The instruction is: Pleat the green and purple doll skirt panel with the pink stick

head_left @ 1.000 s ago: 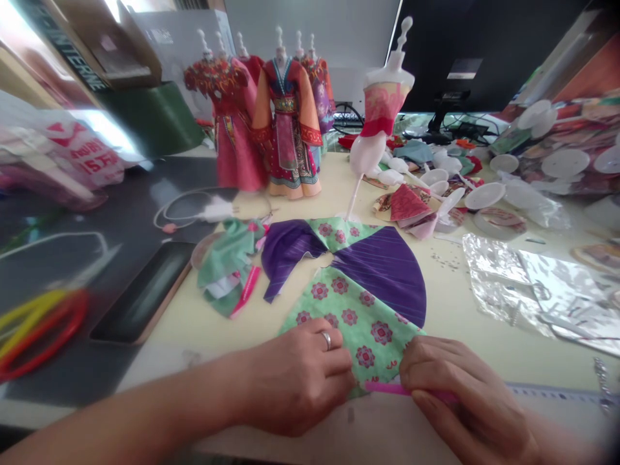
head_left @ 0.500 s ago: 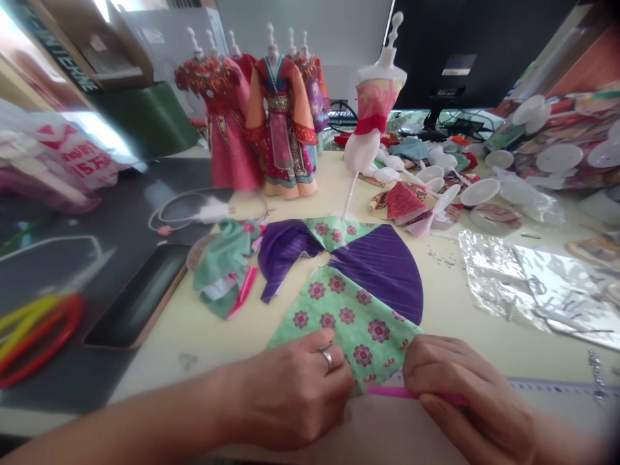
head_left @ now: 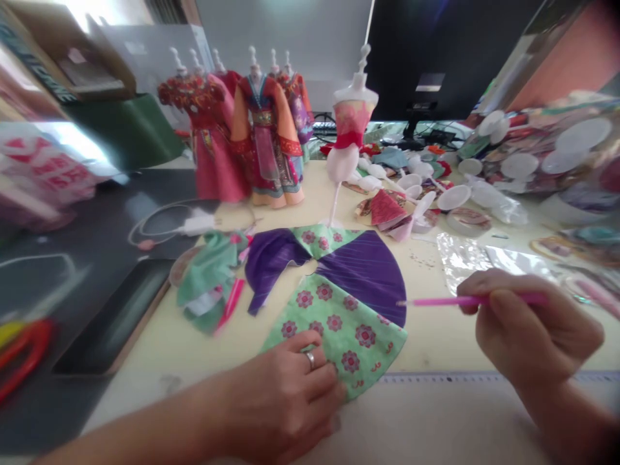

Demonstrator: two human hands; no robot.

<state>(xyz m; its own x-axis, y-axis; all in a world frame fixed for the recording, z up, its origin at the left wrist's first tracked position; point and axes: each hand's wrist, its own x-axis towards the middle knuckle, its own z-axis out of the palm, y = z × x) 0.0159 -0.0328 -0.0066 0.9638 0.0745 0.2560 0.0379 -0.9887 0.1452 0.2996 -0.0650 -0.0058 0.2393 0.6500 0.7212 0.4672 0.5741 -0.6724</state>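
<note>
— Can you read any writing here?

— Hardly. The pink bag point(head_left: 46, 177) at the left edge carries red characters, too blurred to make out.

— And the dark strip point(head_left: 33, 64) up in the corner?

— It has pale capital letters, smeared. The ruler point(head_left: 484, 378) shows only tiny tick marks, no legible numbers.

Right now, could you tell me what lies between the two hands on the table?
In the head view, the near corner of the green flowered cloth lies between the left hand and the right hand, which holds a pink stick.
</note>
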